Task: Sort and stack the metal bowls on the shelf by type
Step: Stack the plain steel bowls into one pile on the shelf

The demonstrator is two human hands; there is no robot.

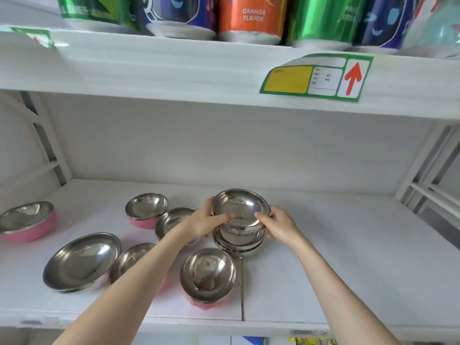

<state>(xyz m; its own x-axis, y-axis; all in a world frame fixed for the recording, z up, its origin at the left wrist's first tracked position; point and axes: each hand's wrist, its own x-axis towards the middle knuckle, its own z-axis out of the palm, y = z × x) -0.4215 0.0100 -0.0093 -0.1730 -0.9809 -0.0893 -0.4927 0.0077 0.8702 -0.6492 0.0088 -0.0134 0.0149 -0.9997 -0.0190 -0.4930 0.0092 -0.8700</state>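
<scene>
Hands meet at the middle of the shelf (323, 257): the left hand (206, 224) and the right hand (278, 224) each grip a side of the top bowl (240, 206), thumbs hooked over its near rim. That plain steel bowl sits tilted on the stack (237, 241) of like steel bowls, with at least two rims showing under it.

Around the stack stand six other bowls. Four show pink outsides: the far-left bowl (27, 221), the back bowl (146, 209), the front bowl (207, 276) just before the stack, and the low bowl (132, 258), partly hidden by the left forearm. The middle bowl (174, 220) sits behind the left hand, its outside mostly hidden. The wide bowl (82, 261) lies tilted at front left.

On the upper shelf edge sticks a price tag (315, 78), green-bordered with a yellow panel and a red arrow pointing up; its small print is unreadable. Above it stand five cans, of which the orange can (252, 17) reads "ORANGE FLAVOR".
</scene>
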